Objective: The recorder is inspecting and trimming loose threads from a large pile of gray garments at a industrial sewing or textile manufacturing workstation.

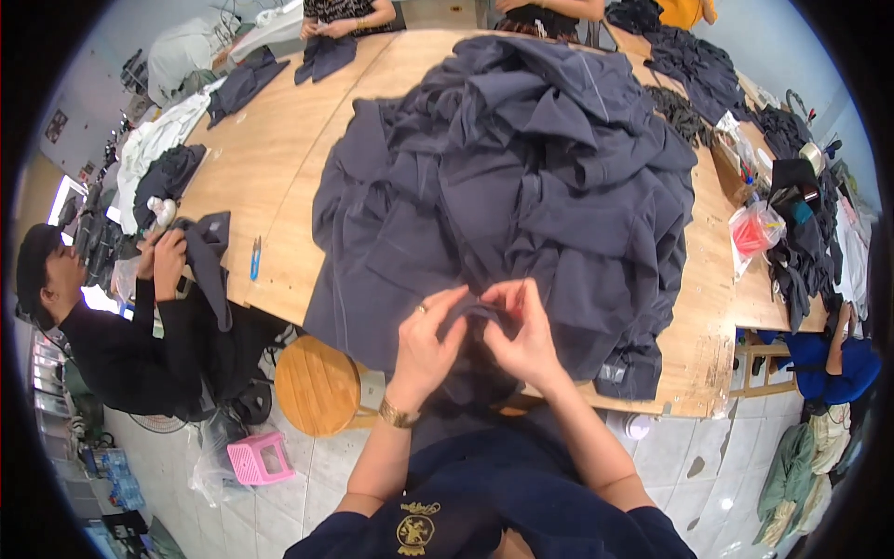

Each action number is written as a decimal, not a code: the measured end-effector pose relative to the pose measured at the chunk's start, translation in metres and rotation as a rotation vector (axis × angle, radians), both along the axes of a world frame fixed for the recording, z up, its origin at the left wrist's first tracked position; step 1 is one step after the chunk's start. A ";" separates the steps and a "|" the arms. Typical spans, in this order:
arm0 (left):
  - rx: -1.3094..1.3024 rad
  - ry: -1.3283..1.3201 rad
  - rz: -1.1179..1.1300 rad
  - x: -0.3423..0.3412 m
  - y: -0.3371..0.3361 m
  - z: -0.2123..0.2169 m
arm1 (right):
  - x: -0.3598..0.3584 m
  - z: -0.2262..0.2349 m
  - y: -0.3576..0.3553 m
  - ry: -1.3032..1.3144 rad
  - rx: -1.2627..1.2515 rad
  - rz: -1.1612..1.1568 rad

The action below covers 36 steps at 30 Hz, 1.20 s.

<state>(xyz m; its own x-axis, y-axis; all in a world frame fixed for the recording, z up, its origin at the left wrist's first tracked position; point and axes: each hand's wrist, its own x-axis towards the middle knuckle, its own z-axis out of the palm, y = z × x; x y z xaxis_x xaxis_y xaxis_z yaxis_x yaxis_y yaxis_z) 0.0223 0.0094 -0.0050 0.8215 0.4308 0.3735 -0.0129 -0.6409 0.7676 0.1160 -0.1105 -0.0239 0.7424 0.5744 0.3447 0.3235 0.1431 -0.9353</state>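
head view, left hand (pixel 426 340) and right hand (pixel 523 337) pinching grey garment (pixel 484 317), red bag (pixel 752 233) right

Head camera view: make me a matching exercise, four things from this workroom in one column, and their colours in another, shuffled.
Things:
1. Small plastic stool on the floor
2. Round stool beside the table
3. Pile of garments on the table
4. Wristwatch on the left hand

Colours:
A. Dark grey
B. Gold
C. Pink
D. Light wood

Pairs: 1-C, 2-D, 3-A, 4-B
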 end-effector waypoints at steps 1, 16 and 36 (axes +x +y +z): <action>-0.038 0.031 -0.012 0.000 0.001 0.001 | 0.000 -0.001 -0.003 0.168 0.107 0.057; -0.208 0.149 0.018 -0.008 0.000 0.007 | 0.007 0.020 -0.001 0.181 -0.123 0.129; 0.065 0.193 0.267 -0.029 0.013 0.005 | 0.016 -0.006 -0.002 -0.069 -0.301 -0.071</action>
